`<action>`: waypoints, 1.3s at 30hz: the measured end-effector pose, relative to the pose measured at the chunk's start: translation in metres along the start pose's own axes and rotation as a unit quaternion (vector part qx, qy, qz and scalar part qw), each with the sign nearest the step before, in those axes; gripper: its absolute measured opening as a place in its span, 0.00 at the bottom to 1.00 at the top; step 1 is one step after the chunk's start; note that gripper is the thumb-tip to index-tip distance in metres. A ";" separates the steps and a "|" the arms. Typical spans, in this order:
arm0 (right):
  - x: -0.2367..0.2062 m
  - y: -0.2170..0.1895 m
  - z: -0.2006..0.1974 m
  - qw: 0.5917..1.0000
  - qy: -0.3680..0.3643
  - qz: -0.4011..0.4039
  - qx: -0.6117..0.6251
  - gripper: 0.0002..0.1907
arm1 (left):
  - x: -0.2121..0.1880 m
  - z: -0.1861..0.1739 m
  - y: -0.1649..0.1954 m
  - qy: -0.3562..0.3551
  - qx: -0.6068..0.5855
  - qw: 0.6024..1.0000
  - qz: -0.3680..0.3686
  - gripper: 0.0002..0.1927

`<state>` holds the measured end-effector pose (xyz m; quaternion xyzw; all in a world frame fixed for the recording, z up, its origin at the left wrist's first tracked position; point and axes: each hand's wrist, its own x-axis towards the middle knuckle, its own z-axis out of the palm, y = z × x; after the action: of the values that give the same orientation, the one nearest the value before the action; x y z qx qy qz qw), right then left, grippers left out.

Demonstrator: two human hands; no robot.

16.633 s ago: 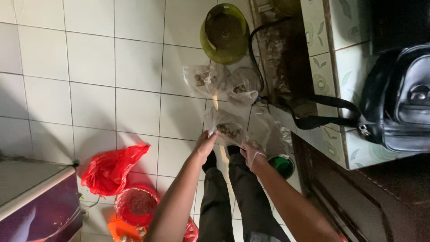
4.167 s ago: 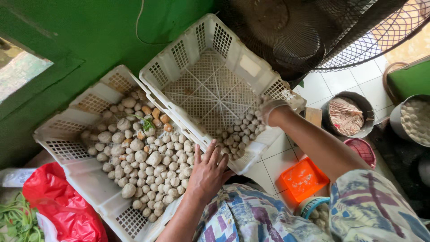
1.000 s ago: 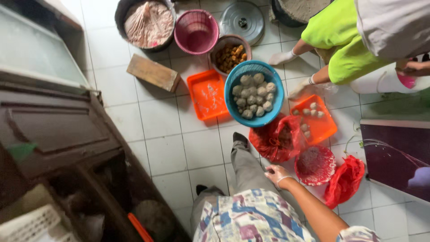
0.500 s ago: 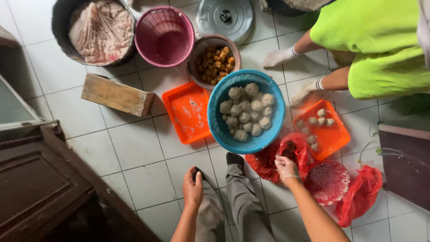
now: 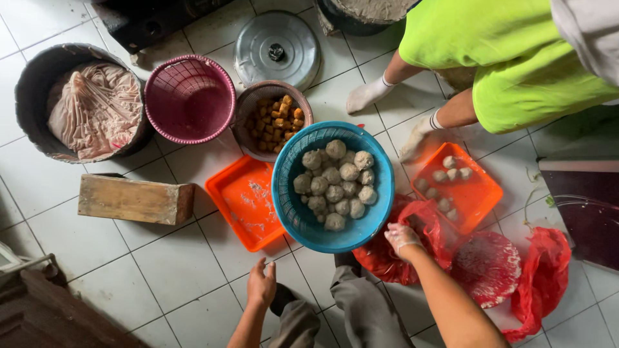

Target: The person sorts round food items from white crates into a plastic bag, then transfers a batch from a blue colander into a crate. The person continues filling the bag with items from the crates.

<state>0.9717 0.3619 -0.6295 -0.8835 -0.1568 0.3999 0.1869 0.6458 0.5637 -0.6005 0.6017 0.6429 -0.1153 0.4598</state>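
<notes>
Two fingers (image 5: pixel 394 236) beside blue basket (image 5: pixel 291 212)

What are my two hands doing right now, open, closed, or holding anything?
Left hand: open, empty, above the tiled floor.
Right hand: fingers curled at the red plastic bag; a grip on it cannot be told.

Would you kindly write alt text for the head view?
Seen from above, the person's right hand rests at the rim of a blue basket of pale coated balls, over a red plastic bag; the left hand hovers above the tiled floor.
</notes>
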 end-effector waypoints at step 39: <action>0.023 0.003 -0.037 0.934 0.247 0.114 0.232 0.36 | 0.043 0.032 0.070 0.100 -0.490 0.861 -0.089 0.27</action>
<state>1.0154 0.3613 -0.6234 -0.8985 0.0934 0.2129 0.3723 0.7280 0.5877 -0.6212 0.2476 0.7098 0.2353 0.6160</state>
